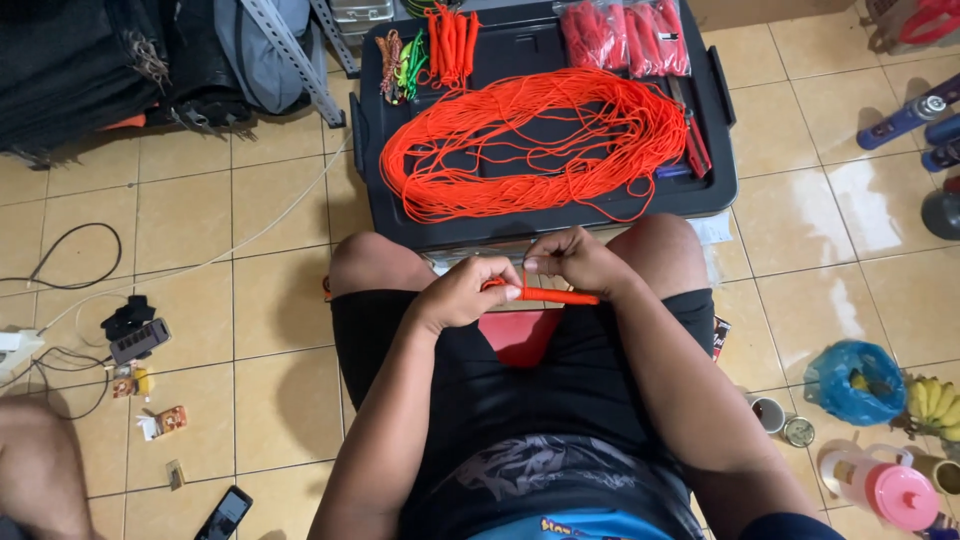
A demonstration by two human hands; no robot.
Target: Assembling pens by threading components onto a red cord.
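I sit on a tiled floor with my knees up against a black plastic crate lid (715, 190). Both hands meet over my lap. My left hand (462, 293) pinches one end of a short braided orange cord piece (558, 296). My right hand (572, 262) grips the same piece from above, with a thin orange strand running up between the fingers. A large loose coil of orange cord (530, 140) lies spread on the lid just beyond my knees.
Finished orange braids (452, 42), mixed-colour braids (400, 62) and bagged red cord (625, 35) sit at the lid's far edge. Bananas (935, 405), a blue bag (855, 380), a pink-lidded bottle (885, 487) and cups lie right. A phone (225, 512), cables and small items lie left.
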